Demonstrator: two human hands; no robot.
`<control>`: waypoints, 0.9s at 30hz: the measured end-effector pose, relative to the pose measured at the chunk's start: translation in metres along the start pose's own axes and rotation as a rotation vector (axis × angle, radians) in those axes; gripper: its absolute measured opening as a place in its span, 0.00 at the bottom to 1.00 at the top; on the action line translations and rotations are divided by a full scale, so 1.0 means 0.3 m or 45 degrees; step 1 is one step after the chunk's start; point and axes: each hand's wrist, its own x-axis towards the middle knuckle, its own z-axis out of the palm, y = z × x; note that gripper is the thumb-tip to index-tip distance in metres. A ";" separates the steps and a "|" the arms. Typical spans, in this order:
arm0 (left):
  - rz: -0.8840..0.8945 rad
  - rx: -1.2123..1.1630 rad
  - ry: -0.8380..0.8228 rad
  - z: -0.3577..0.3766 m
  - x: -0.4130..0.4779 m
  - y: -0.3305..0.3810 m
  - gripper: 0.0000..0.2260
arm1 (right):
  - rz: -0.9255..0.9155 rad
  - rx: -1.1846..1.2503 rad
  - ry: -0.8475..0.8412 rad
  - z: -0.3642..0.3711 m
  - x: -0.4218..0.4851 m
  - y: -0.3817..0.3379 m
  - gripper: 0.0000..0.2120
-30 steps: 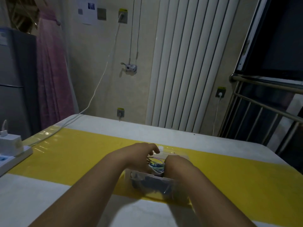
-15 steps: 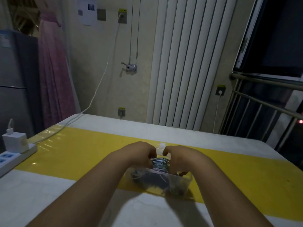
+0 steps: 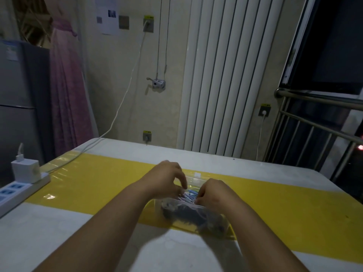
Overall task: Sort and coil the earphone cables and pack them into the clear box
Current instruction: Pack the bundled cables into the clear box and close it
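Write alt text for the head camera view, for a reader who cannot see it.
Two bare hands, left hand and right hand, meet over an open clear box on a yellow mat, reaching down among coloured earphone cables; motion blur hides any grip. A white power strip with a charger sits at the left edge of the table.

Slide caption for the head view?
Left hand and right hand reach among coloured earphone cables in the clear box.
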 end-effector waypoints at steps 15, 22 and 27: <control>-0.183 0.115 -0.154 0.012 0.014 0.023 0.09 | -0.072 0.174 0.248 0.036 -0.020 0.024 0.06; -0.191 -0.159 -0.115 -0.006 -0.014 0.011 0.07 | -0.065 0.088 0.153 0.030 -0.012 0.020 0.08; -0.205 0.073 -0.313 -0.002 0.004 0.014 0.04 | -0.091 0.060 0.082 0.034 0.001 0.018 0.08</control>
